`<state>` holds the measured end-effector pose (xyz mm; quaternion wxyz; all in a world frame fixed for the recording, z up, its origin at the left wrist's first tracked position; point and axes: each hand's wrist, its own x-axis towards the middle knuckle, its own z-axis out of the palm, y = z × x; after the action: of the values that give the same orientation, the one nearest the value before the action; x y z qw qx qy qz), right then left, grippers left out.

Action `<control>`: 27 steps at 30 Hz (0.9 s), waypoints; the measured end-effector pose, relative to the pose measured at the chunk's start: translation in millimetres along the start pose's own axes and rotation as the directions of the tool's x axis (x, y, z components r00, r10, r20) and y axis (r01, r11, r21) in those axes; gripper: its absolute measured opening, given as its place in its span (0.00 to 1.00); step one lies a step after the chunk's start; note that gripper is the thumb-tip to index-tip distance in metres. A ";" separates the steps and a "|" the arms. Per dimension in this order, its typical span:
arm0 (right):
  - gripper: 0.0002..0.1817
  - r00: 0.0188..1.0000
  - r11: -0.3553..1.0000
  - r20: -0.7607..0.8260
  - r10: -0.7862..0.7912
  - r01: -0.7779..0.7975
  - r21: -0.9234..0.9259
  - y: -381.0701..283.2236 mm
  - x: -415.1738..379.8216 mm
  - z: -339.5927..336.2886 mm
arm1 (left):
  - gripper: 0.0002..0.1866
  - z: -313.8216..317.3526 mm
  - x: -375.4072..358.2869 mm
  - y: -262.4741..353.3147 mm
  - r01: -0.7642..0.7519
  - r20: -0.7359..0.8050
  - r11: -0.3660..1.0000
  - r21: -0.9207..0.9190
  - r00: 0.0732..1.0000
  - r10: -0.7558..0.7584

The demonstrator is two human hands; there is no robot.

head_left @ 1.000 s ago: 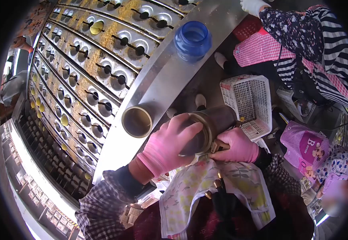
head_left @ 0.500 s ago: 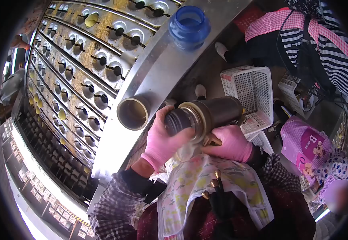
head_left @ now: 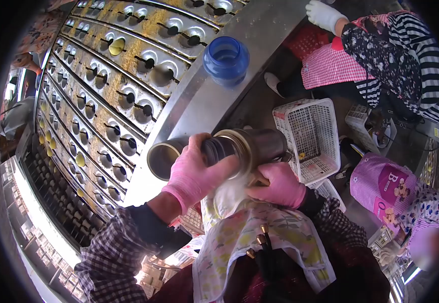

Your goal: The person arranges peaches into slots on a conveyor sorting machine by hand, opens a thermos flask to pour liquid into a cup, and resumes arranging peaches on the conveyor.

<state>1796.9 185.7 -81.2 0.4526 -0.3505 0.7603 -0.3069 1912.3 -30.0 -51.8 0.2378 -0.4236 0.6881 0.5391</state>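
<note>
A brown-grey thermos flask (head_left: 271, 143) lies tilted on its side in front of me, its mouth toward the left. My left hand (head_left: 197, 174), in a pink glove, is wrapped round the dark ribbed stopper (head_left: 214, 152) at the flask's mouth. My right hand (head_left: 281, 186), also pink-gloved, is closed on the handle (head_left: 255, 179) beneath the flask. Just left of the stopper, a matching round cup (head_left: 163, 157) rests on the metal ledge (head_left: 191, 108), partly behind my left fingers. Whether the stopper is seated or loose is hard to tell.
A blue plastic jar (head_left: 226, 61) stands open on the ledge. Beyond lies a machine with rows of round moulds (head_left: 126, 98), some holding yellow pieces. White baskets (head_left: 308, 139) sit on the floor to the right. A co-worker's white-gloved hand (head_left: 324, 16) reaches in at top right.
Both my hands and the flask have shifted left, and the stopper end now overlaps the cup. The co-worker's white-gloved hand has come into view. My view has shifted slightly.
</note>
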 end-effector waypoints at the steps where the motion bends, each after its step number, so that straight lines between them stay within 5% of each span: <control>1: 0.25 1.000 1.000 -0.012 0.013 -0.012 0.008 -2.1 0.7 1.6 | 0.51 -2.6 2.7 1.0 -0.007 -0.009 1.000 -0.005 1.000 0.007; 5: 0.27 0.997 0.984 -0.047 0.057 -0.048 0.174 0.3 4.2 14.8 | 0.47 -27.7 1.1 24.6 0.102 0.062 0.983 -0.152 0.994 -0.094; 14: 0.23 0.996 0.976 -0.078 0.049 -0.032 0.214 -23.2 -11.7 31.4 | 0.48 -54.5 -33.3 -10.0 -0.003 0.147 0.899 -0.438 0.986 0.075; 17: 0.19 0.991 0.912 -0.131 0.024 0.032 0.408 -25.3 -22.3 61.4 | 0.49 -65.0 -59.7 -26.1 -0.041 0.143 0.830 -0.557 0.979 0.145; 18: 0.18 0.991 0.914 -0.133 0.027 0.029 0.405 -25.7 -26.8 71.1 | 0.43 -65.1 -72.2 -33.7 -0.059 0.112 0.811 -0.583 0.982 0.152; 22: 0.16 0.992 0.857 -0.087 0.095 -0.037 0.514 -65.2 -39.3 78.9 | 0.52 -75.5 -99.8 -86.0 -0.166 0.039 0.691 -0.704 0.962 0.270; 27: 0.13 0.986 0.824 -0.022 0.168 -0.128 0.551 -77.9 -56.7 83.4 | 0.53 -87.9 -130.9 -168.5 -0.185 -0.080 0.497 -0.848 0.971 0.224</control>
<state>1911.7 175.2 -26.8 0.5298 -0.1354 0.6808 -0.4874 2134.2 -80.3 -13.3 -0.0505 -0.3900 0.3777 0.8383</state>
